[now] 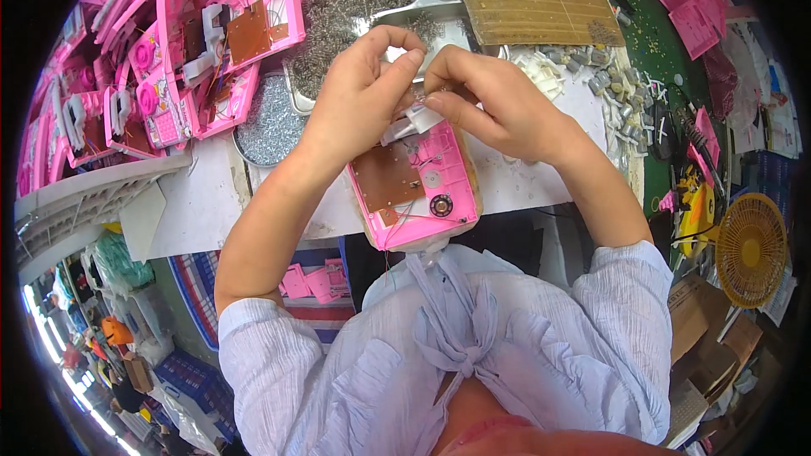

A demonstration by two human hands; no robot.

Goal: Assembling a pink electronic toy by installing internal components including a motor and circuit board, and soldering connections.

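Observation:
My left hand (363, 89) is closed, thumb against curled forefinger, above the far end of a pink plastic housing. Opposite it, my right hand (494, 101) pinches with thumb and forefinger. Whatever either hand holds is too small to make out. Beneath the fingers, a white plastic part (414, 123) sits at the housing's far edge. The open pink housing (452, 160) lies at the table's near edge, carrying a brown circuit board (387, 177), thin wires and a small round black speaker (441, 205).
A metal tray (302, 101) of small springs stands beyond my hands, beside a brown cardboard sheet (549, 4) with more springs. A round dish of screws (272, 122) is left. Pink housings (245, 34) pile up far left; white and grey parts (621, 89) lie right, near a yellow fan (750, 249).

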